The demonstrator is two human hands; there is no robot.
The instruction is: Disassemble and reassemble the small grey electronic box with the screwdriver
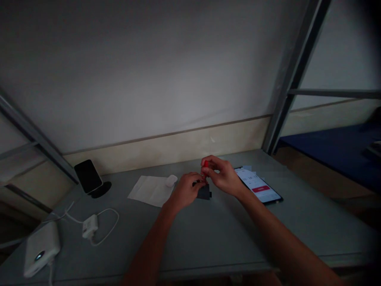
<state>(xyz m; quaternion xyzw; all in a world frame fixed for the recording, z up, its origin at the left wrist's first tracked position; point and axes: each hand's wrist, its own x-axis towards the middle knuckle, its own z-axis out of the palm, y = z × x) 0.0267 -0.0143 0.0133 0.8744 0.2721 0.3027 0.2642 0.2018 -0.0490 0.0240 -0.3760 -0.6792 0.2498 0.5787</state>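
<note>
Near the middle of the table, my left hand [188, 188] has its fingers closed on a small dark grey box-shaped object [204, 192] lying on the tabletop. A short dark knob sticks out at that object's right side. Just above it, my right hand [222, 174] pinches an upright red tool-like piece [206, 165] between thumb and fingers. Its lower end is hidden by the fingertips, so its exact kind does not show. A white paper sheet [151, 190] lies left of my left hand, with a small white rounded item [171, 180] on it.
A tablet [257, 186] with a lit screen lies right of my right hand. At the left are a phone [88, 176] on a round black stand, a white adapter [90, 226] with a looped cable, and a white power bank [42, 249]. A wall closes off the grey table's [220, 242] back.
</note>
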